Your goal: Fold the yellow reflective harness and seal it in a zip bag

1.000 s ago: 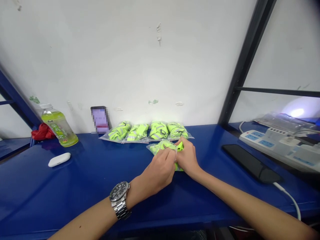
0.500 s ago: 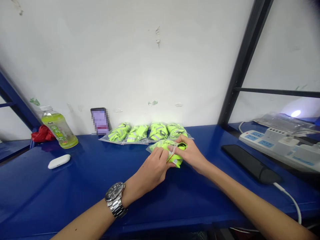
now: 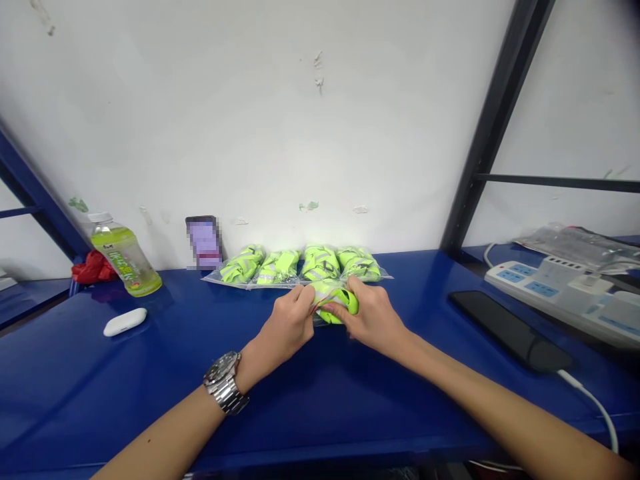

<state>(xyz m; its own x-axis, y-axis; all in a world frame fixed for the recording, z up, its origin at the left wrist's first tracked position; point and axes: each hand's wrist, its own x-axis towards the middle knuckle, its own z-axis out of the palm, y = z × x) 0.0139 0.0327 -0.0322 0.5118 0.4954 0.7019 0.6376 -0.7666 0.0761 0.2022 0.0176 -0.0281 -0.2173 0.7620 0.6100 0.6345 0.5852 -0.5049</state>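
Between my hands is a clear plastic bag [image 3: 331, 313] with folded neon-yellow fabric and grey reflective strips in it; a thin red line runs along its opening. My left hand [image 3: 290, 317], with a metal watch on its wrist, is closed on the bag's left edge. On the right side, my right hand [image 3: 373, 310] grips the bag and fabric, its thumb pressed at the opening. Just behind, several similar bags of neon-yellow fabric [image 3: 320, 262] lie in a row against the wall. My fingers cover part of the held bag.
On the blue table [image 3: 200, 353] stand a green drink bottle [image 3: 126, 260] and a phone [image 3: 204, 243] leaning on the wall. A white earbud case [image 3: 125, 323] lies left. At right are a black phone [image 3: 510, 330] on a cable and a power strip [image 3: 555, 287].
Both hands have shifted: the left moved left and up to the bag's edge, the right turned with its thumb across the opening. The bag has moved slightly left. The view has shifted a little.
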